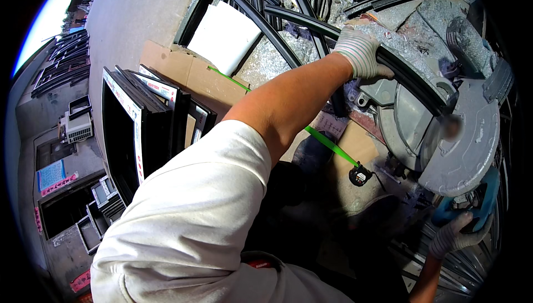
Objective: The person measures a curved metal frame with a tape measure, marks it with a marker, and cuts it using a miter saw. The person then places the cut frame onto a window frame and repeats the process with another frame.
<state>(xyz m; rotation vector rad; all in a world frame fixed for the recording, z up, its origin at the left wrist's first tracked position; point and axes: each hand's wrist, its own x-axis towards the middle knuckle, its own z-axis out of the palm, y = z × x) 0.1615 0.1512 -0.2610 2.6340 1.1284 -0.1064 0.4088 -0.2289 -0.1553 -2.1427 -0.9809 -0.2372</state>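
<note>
Grey floor [127,20] | left fingers [383,71] clamped over dark bar [412,79] | right fingers [460,222] clamped on blue handle [491,187]

The left hand [360,53], in a striped work glove, grips from above a long black metal profile [408,78], whose 1 end reaches to the grey miter saw [463,142]. The right hand [458,239], gloved also, is closed around the blue handle [487,192] of this saw. A tape measure [360,175] lies near the saw, and its green tape [333,146] passes below the left arm toward the cardboard [177,67]. Beyond it, a white sheet [222,36] lies beside other dark profiles. Silvery shavings [416,36] cover the ground behind the saw. At left, black-edged frames [125,100] stand close together.
</note>
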